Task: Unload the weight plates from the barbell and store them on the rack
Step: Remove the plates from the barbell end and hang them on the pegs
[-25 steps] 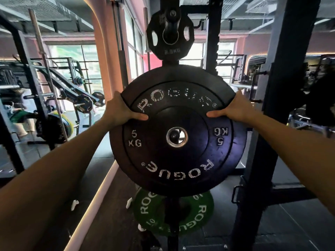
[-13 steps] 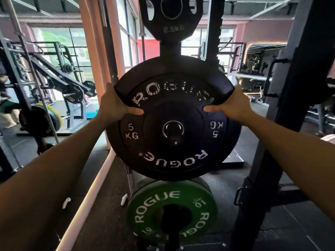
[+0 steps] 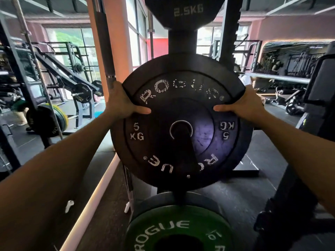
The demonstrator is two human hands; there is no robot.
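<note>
A black 5 kg bumper plate (image 3: 181,98) marked ROGUE stands upright in front of me. My left hand (image 3: 121,104) grips its left rim, thumb across the face. My right hand (image 3: 244,105) grips the right rim the same way. A black storage peg (image 3: 183,147) of the plate rack passes through the plate's centre hole and juts toward me. The rack's black post (image 3: 182,40) rises behind the plate. Above hangs a black 2.5 kg plate (image 3: 186,13). Below sits a green 10 kg plate (image 3: 181,229) on a lower peg.
An upright barbell (image 3: 105,42) stands just left of the plate beside an orange pillar. A dark rack upright (image 3: 293,205) fills the lower right. A horizontal silver bar (image 3: 279,78) runs at right. Other machines and loaded plates (image 3: 49,120) stand at left.
The plate has slid further onto the rack's peg; the peg now sticks out through the centre hole. Both hands keep their grip, and the view has come closer and tipped downward.
</note>
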